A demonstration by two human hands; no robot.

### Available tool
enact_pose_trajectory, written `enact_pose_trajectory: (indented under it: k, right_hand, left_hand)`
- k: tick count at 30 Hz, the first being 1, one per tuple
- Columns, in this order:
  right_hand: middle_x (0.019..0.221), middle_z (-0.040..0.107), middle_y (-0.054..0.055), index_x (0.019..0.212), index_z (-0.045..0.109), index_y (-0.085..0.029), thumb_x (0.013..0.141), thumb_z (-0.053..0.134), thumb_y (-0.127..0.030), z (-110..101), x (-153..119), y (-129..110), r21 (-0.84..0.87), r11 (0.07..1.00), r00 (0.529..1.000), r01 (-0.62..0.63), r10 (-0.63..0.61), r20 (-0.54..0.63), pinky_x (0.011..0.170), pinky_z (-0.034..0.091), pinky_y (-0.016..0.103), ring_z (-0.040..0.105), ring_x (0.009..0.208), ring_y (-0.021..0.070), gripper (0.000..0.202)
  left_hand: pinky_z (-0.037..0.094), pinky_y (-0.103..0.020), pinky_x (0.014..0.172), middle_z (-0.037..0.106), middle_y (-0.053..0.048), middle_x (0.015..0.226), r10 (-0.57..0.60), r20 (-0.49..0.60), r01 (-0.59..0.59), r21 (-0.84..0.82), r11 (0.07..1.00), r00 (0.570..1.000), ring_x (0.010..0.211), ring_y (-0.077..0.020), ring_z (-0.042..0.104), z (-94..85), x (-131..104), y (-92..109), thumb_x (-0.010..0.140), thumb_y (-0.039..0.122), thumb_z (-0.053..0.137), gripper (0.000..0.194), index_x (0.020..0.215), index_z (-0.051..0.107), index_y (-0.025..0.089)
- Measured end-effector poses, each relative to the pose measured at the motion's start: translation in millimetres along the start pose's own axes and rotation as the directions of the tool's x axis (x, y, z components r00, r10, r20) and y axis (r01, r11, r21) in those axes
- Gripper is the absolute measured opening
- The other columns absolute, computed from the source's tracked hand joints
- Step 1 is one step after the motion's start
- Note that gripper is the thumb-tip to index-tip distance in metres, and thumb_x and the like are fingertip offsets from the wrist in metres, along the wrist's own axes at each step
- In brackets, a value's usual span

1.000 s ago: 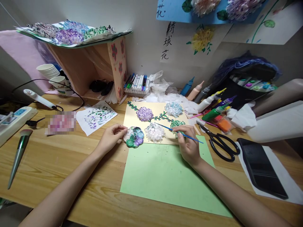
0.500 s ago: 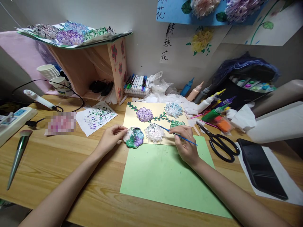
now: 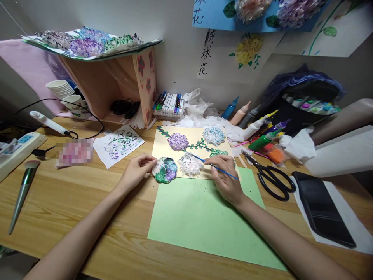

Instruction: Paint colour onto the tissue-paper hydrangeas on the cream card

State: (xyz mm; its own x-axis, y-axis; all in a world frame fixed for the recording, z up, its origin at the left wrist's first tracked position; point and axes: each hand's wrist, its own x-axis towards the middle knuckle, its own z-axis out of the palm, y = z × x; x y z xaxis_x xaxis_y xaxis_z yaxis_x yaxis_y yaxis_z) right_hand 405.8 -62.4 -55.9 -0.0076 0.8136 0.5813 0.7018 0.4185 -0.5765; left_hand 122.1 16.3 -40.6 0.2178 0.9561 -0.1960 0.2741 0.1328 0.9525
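Between thumb and fingers, my left hand [image 3: 140, 170] grips the edge of a small flower-shaped paint palette [image 3: 165, 171] smeared green, purple, blue and white. My right hand [image 3: 225, 179] is closed round a thin blue paintbrush [image 3: 217, 168], its tip at the upper part of a white ruffled flower [image 3: 190, 164]. That flower is on a cream sheet [image 3: 163, 147], with a purple flower [image 3: 178, 141], a pale blue flower [image 3: 214, 135] and a green one [image 3: 219, 153] partly behind my right hand. Painted leafy stems run between them. Under the cream sheet's front edge is green paper [image 3: 204, 217].
Black-handled scissors [image 3: 274, 182] and a phone [image 3: 322, 210] lie to the right. Paint bottles [image 3: 264, 140] stand behind. On the left are a paint-spotted paper [image 3: 119, 144], a large brush [image 3: 23, 196] and a power strip [image 3: 20, 153]. Markers [image 3: 169, 103] sit at the back.
My right hand and the paintbrush have shifted slightly left, the brush tip staying over the white flower. My left hand and the palette look nearly unchanged.
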Motion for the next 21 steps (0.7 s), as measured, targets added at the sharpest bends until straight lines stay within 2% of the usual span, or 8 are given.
enact_pose_trajectory:
  k: [8,12,14,18,21]
  right_hand:
    - [0.097,0.070,0.003,0.101,0.062,-0.029,0.092,0.046,-0.018,0,0,-2,-0.009,1.000,1.000,0.015,-0.015,-0.012,0.086,0.043,0.044,0.052,0.101,0.0245,0.022]
    - [0.097,0.070,0.003,0.101,0.063,-0.029,0.092,0.047,-0.019,0,0,0,-0.021,1.000,1.000,0.002,-0.002,0.019,0.086,0.043,0.044,0.053,0.101,0.0244,0.021]
    - [0.098,0.071,0.002,0.101,0.063,-0.029,0.091,0.046,-0.019,-1,-1,0,-0.011,1.000,1.000,0.008,-0.008,-0.010,0.087,0.043,0.044,0.054,0.101,0.0246,0.022]
    - [0.098,0.071,0.003,0.104,0.062,-0.029,0.091,0.041,-0.019,-3,-6,-5,0.057,0.996,0.995,0.071,-0.067,-0.073,0.086,0.045,0.045,0.055,0.102,0.0252,0.027]
    - [0.094,0.072,0.003,0.104,0.061,-0.028,0.090,0.038,-0.018,-2,-10,-16,0.138,0.977,0.987,0.160,-0.163,0.012,0.080,0.047,0.042,0.058,0.095,0.0243,0.029]
  left_hand:
    - [0.040,-0.021,0.047,0.066,-0.004,0.073,-0.003,-0.005,0.003,0.002,1.000,1.000,0.059,-0.0126,0.055,0.0,1,0,0.069,0.046,0.073,0.037,0.085,0.069,0.014]
    - [0.039,-0.021,0.047,0.066,-0.004,0.072,-0.004,-0.003,0.004,0.007,1.000,1.000,0.058,-0.0126,0.054,0.1,0,1,0.070,0.046,0.072,0.036,0.086,0.069,0.014]
    - [0.038,-0.021,0.046,0.065,-0.003,0.071,-0.005,-0.005,0.005,0.011,1.000,1.000,0.057,-0.0126,0.054,0.2,-1,2,0.069,0.046,0.072,0.036,0.086,0.069,0.014]
    - [0.039,-0.021,0.046,0.066,-0.004,0.073,0.001,-0.009,0.000,0.009,1.000,1.000,0.059,-0.0138,0.057,0.9,-1,3,0.068,0.046,0.072,0.037,0.085,0.069,0.014]
    - [0.040,-0.022,0.046,0.066,-0.004,0.072,0.007,-0.011,-0.007,-0.002,1.000,1.000,0.058,-0.0132,0.056,1.9,-1,3,0.068,0.046,0.072,0.036,0.085,0.068,0.014]
